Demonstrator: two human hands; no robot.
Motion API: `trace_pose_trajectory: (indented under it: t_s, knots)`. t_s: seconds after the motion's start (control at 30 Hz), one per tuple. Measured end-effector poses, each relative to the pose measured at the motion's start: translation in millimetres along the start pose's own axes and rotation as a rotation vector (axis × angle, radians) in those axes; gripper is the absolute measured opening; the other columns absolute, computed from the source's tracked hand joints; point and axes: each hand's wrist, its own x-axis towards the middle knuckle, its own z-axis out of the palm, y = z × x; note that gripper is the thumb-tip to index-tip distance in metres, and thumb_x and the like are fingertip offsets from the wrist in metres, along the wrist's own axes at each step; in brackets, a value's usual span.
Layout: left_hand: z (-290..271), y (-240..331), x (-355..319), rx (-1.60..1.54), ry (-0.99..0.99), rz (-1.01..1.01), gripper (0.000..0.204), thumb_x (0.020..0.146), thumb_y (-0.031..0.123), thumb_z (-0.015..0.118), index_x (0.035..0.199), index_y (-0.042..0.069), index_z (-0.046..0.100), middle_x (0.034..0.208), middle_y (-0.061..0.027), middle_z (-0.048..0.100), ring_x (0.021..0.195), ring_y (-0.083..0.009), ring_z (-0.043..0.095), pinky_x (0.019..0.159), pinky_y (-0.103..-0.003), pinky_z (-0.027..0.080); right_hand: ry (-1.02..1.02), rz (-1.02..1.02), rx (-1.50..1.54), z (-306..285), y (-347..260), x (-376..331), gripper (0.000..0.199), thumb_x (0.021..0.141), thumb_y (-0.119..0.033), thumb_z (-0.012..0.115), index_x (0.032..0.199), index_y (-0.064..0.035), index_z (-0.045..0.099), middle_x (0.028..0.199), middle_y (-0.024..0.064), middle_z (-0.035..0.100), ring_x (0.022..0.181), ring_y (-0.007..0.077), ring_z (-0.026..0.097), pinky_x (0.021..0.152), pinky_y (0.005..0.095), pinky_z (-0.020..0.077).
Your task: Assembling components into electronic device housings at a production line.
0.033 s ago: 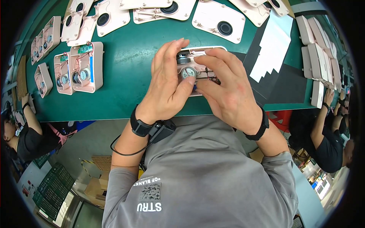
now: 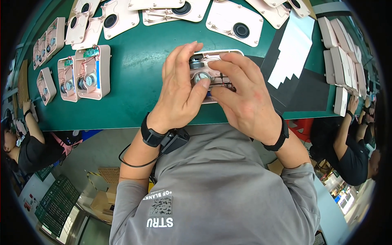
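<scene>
A pale pink speaker case (image 2: pixel 200 100) lies open side up on the table before me, with a round metal speaker back (image 2: pixel 200 76), a dark ring-shaped driver part (image 2: pixel 197 64) and thin wires inside. My left hand (image 2: pixel 177 83) grips the case's left end, fingers along its side and thumb pressed on the speaker back. Over the right half curls my right hand (image 2: pixel 247 92); its index fingertip reaches inside near the driver and its thumb bends in by the wires. The right hand covers much of the case's interior.
On the green table (image 2: pixel 134 65), several open speaker cases (image 2: pixel 105 71) stand at left. Pink front panels (image 2: pixel 234 22) with black drivers lie along the far side. Black sheets (image 2: pixel 308 92) and a white stepped sheet (image 2: pixel 292 49) are at right, beside stacked cases (image 2: pixel 343 65). Other people work at both sides.
My left thumb has shifted slightly farther over the speaker back. Nothing else visibly differs.
</scene>
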Motion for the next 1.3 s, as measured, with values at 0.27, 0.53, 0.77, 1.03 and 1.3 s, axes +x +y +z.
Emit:
trace_pose_trajectory:
  t_s: [0.27, 0.53, 0.77, 1.03, 1.3]
  knots:
    - [6.5, 3.4, 2.0, 0.130, 0.046, 0.012, 0.078, 0.090, 0.008, 0.077, 0.155, 0.001, 0.036, 0.153, -0.0192, 0.051, 0.142, -0.0406, 0.045, 0.119, -0.047, 0.039, -0.028, 0.036, 0.048, -1.6, 12.5, -1.9, 0.018, 0.074, -0.002, 0.082, 0.090, -0.0009, 0.073, 0.134, 0.0148, 0.064, 0.132, 0.0389, 0.057, 0.103, 0.0486, 0.0504]
    - [10.2, 15.0, 3.2, 0.327, 0.084, 0.040, 0.074, 0.080, 0.001, 0.082, 0.146, 0.006, 0.046, 0.150, -0.0193, 0.053, 0.145, -0.0445, 0.046, 0.117, -0.055, 0.036, -0.016, 0.026, 0.056, -4.8, 20.1, -2.0, 0.022, 0.074, -0.002, 0.084, 0.093, -0.0004, 0.075, 0.134, 0.0144, 0.064, 0.131, 0.0381, 0.057, 0.101, 0.0478, 0.0517]
    - [16.4, 11.6, 1.1, 0.168, 0.155, 0.066, 0.063, 0.080, -0.004, 0.079, 0.135, 0.004, 0.051, 0.151, -0.0213, 0.053, 0.145, -0.0495, 0.047, 0.115, -0.058, 0.040, 0.081, 0.110, 0.049, 6.8, 24.4, -0.6, 0.023, 0.073, -0.001, 0.084, 0.094, 0.0000, 0.074, 0.131, 0.0149, 0.064, 0.128, 0.0374, 0.058, 0.099, 0.0466, 0.0533]
    - [16.8, 7.8, 4.3, 0.220, 0.153, 0.134, 0.047, 0.080, -0.002, 0.080, 0.124, 0.009, 0.067, 0.151, -0.0220, 0.056, 0.144, -0.0513, 0.046, 0.114, -0.056, 0.042, -0.023, 0.116, -0.112, 13.4, 22.6, 11.3, 0.031, 0.073, 0.000, 0.083, 0.100, 0.0013, 0.069, 0.131, 0.0164, 0.064, 0.128, 0.0373, 0.059, 0.099, 0.0464, 0.0530]
    - [17.8, 6.7, 1.3, 0.208, 0.170, 0.132, 0.032, 0.081, 0.002, 0.081, 0.110, 0.016, 0.081, 0.149, -0.0196, 0.060, 0.144, -0.0501, 0.047, 0.113, -0.054, 0.043, -0.013, 0.354, 0.526, -20.5, 40.8, -9.9, 0.033, 0.077, -0.004, 0.083, 0.107, -0.0007, 0.071, 0.139, 0.0178, 0.062, 0.130, 0.0378, 0.058, 0.103, 0.0454, 0.0514]
